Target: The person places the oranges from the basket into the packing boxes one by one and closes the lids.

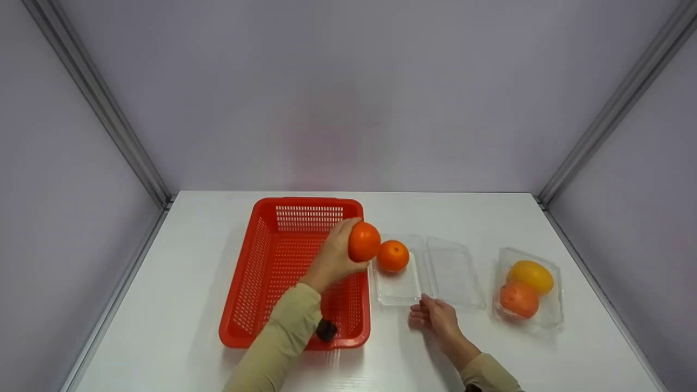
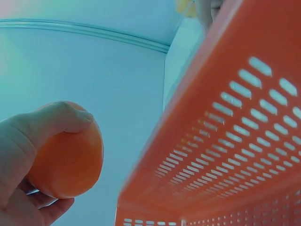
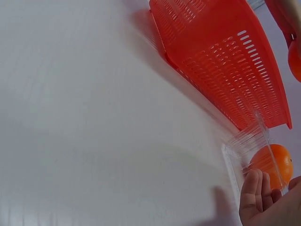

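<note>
My left hand (image 1: 333,258) holds an orange (image 1: 364,242) above the right rim of the red basket (image 1: 295,345). In the left wrist view, the thumb lies over the top of this orange (image 2: 70,160) and the fingers curl beneath it. A second orange (image 1: 393,256) sits in the left half of an opened clear plastic clamshell box (image 1: 400,299), its stem end showing. My right hand (image 1: 438,320) pinches the front edge of that box near the hinge, thumb uppermost. From the right wrist, its fingers (image 3: 256,190) stand against the box wall in front of the orange.
The box's lid (image 1: 454,272) lies flat to the right. Farther right, another clear box (image 1: 552,316) contains a yellow fruit (image 1: 531,277) and an orange-coloured fruit (image 1: 519,299). White table (image 1: 163,305) and pale walls (image 1: 348,98) surround the work on the back and sides.
</note>
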{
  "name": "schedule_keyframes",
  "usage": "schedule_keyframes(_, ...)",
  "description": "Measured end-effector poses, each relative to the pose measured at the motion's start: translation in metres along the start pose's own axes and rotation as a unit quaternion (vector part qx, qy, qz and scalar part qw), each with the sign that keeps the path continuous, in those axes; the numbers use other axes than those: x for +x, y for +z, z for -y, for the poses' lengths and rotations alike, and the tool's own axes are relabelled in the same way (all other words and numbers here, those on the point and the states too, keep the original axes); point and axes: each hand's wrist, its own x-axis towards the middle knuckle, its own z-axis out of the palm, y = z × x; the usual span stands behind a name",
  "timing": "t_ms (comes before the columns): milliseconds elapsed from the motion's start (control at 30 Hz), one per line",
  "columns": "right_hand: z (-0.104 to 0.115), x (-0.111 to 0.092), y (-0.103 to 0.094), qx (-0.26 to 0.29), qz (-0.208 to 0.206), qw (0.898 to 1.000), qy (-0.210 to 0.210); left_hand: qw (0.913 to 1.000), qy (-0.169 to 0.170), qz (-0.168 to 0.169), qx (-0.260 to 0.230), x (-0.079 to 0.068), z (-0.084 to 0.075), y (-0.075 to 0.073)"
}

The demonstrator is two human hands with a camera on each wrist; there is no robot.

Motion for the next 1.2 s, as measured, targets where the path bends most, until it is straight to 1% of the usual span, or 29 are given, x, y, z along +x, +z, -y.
schedule_keyframes(67,0.001,0.000,0.000,0.002,0.000,1.000,-0.002,1.0000,0.008,-0.001,0.001,0.000,-0.002,0.002)
schedule_keyframes(200,0.002,0.002,0.000,0.003,0.001,1.000,-0.004,0.9999,0.009,0.009,-0.007,0.001,-0.007,0.006)
schedule_keyframes(433,0.007,0.009,-0.004,0.013,0.005,1.000,0.003,0.9994,-0.001,0.027,-0.020,0.003,-0.018,0.015)
schedule_keyframes(667,0.011,0.017,-0.006,-0.005,0.007,1.000,0.013,0.9995,0.021,0.020,-0.014,0.004,-0.025,0.025)
schedule_keyframes(767,0.011,0.020,-0.007,-0.007,0.009,1.000,0.011,0.9995,0.023,0.020,-0.011,0.005,-0.026,0.030)
schedule_keyframes(967,0.011,0.023,-0.010,0.003,0.015,1.000,0.000,0.9994,0.022,0.024,-0.009,0.006,-0.028,0.043)
schedule_keyframes(1200,0.013,0.023,-0.011,0.000,0.014,1.000,0.008,0.9991,0.001,0.037,-0.021,0.006,-0.032,0.055)
